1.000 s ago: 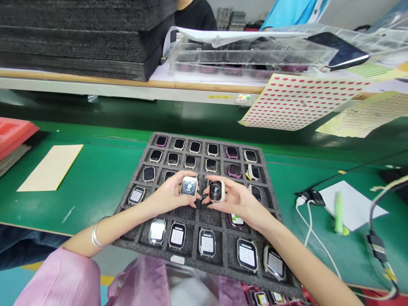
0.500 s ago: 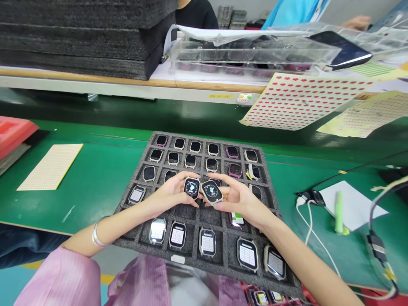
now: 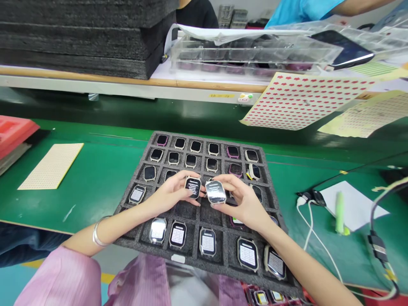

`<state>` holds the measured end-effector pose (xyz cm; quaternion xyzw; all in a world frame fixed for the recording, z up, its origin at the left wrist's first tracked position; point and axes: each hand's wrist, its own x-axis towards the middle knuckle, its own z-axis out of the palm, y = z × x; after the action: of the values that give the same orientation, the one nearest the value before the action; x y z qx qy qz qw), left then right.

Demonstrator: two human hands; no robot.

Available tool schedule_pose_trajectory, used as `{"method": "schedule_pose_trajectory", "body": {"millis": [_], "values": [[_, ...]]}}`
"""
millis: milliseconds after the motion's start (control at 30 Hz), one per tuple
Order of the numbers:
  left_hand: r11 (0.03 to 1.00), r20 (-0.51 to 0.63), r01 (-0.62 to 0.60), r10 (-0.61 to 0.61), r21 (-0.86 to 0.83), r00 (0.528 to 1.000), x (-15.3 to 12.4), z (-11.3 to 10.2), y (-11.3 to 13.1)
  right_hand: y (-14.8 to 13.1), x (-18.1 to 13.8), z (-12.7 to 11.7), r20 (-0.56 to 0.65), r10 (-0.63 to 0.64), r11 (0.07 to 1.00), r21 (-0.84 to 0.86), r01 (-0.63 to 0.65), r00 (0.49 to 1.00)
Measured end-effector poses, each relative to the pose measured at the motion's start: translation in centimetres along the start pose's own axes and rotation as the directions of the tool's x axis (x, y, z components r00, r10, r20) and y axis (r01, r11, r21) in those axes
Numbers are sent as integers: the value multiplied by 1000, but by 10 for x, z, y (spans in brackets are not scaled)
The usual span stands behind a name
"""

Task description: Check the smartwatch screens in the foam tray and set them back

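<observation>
My left hand (image 3: pixel 174 189) is closed round a smartwatch (image 3: pixel 193 187) without a strap, its thumb at the screen, which shows lines of white text. Beside it, my right hand (image 3: pixel 241 198) grips a second smartwatch (image 3: pixel 216 192) by its edges; that screen carries text too and reflects the light. Both watches are held above a dark grey foam tray (image 3: pixel 195 260) divided into square compartments. Several more watch bodies lie in it, most silver, a few purple. Along the near row, a watch with a lit white grid (image 3: pixel 208 242) sits face up. My hands and forearms hide some compartments.
A yellow sticker sheet (image 3: pixel 52 165) lies on the green bench at left, near a red tray (image 3: pixel 14 131). Cables (image 3: pixel 310 225) and a green marker (image 3: pixel 339 212) are at right. On the shelf stand black foam blocks (image 3: pixel 73 38) and a clear plastic tray (image 3: pixel 255 55). People are behind it.
Both held watches have switched from a dial face to lines of text. The right one has turned more upright and moved slightly right. The left thumb has shifted onto its screen.
</observation>
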<state>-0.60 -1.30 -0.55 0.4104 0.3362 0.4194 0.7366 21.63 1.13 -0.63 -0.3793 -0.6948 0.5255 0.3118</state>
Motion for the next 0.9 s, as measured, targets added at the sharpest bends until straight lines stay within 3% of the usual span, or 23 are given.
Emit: {"method": "schedule_pose_trajectory", "body": {"millis": [67,133,233,367,500,633,767,900], "values": [[1000,-11,-7,8,21,1000,0,1,1,-2,-1,0,-79,-11,997,-81,5,997],[999,-25,-17,18,40,1000,0,2,2,-3,-2,0,-79,37,999,-18,-39,996],[998,-44,-21,24,59,999,0,3,3,-3,-1,0,15,134,968,210,-135,991],[997,-51,-26,30,70,998,0,2,4,-5,0,0,131,222,890,378,-256,966],[997,-56,-30,34,67,998,0,0,3,-10,0,0,195,177,816,519,-254,965],[997,-26,-34,36,63,999,0,-2,1,-11,-1,4,104,146,836,519,-179,984],[997,-12,-18,19,70,1000,-1,-2,0,-7,-2,10,-58,154,909,400,-119,986],[996,-15,0,2,85,1000,-1,1,1,-4,-3,13,-122,168,946,299,-125,978]]}}
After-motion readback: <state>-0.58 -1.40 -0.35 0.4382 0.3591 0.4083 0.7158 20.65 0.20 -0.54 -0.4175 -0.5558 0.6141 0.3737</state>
